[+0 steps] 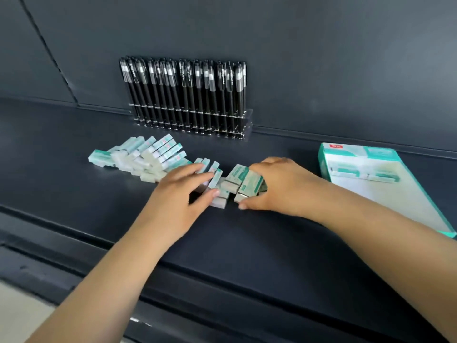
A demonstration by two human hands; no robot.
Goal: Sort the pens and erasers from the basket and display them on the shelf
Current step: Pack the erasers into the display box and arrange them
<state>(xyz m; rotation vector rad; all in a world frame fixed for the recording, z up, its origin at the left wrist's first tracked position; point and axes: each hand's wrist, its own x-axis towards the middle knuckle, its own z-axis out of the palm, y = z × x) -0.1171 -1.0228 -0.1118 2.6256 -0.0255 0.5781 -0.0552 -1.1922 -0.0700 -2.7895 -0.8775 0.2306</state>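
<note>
Already pens (184,95) fill the far rack; left hand (180,191) and right hand (279,186) grip loose erasers (235,181), unarranged.

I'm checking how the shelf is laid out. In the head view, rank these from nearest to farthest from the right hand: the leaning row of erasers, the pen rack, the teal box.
From the right hand:
1. Teal box, lying flat just to its right.
2. Leaning row of erasers, off to the left, beyond the left hand.
3. Pen rack, farthest back, against the wall.
</note>
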